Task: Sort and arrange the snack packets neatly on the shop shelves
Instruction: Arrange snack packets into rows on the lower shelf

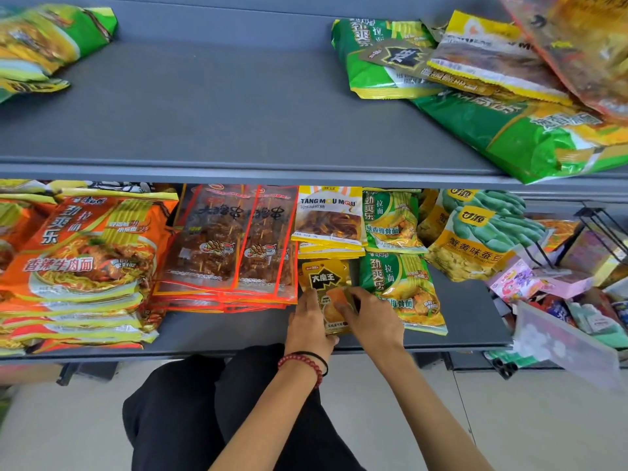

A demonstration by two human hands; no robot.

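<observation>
Left hand [307, 322] grips gold packet [325, 277] near shelf edge [217, 352].

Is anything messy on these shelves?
Yes. On the upper shelf, at its right end, a heap of packets lies crooked and overlapping, and a big green packet hangs over the front edge. The lower shelf looks tidier; there the left hand and right hand hold a small gold packet.

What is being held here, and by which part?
A small gold packet on the lower shelf: the left hand grips its lower left edge, the right hand its right side.
</observation>
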